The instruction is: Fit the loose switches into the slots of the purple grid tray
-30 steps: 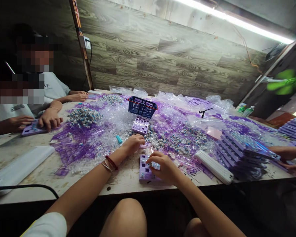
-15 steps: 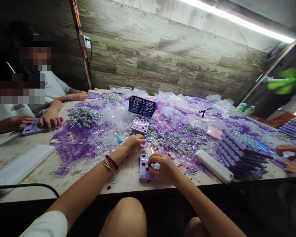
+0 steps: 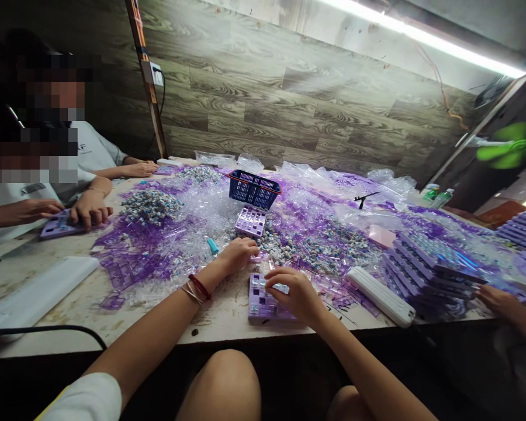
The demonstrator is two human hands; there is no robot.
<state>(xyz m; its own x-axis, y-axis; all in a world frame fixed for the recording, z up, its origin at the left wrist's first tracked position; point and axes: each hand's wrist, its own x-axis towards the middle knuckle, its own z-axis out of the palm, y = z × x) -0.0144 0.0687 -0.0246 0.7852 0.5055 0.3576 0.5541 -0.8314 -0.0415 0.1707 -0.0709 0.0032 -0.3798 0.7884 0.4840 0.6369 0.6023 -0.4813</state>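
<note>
A lilac tray with square openings lies at the table's near edge, some openings filled with clear bluish pieces. Over it, my right hand has thumb and index fingertips close together at the tray's upper left; what is between them is too small to name. My left hand rests beyond the tray, fingers curled down at the edge of a heap of small white, grey and blue parts. Its fingertips are partly hidden, as is anything in them. Just past it sits a second lilac tray with square openings.
A dark blue basket stands behind the trays among clear and purple plastic pieces. To the right are a white bar-shaped casing and stacked lilac trays. Co-workers' hands work at left; another hand is at right.
My right hand has lifted slightly, its fingers straighter over the tray. My left hand has hardly moved. At right, the co-worker's hand has come lower, beside the stack.
</note>
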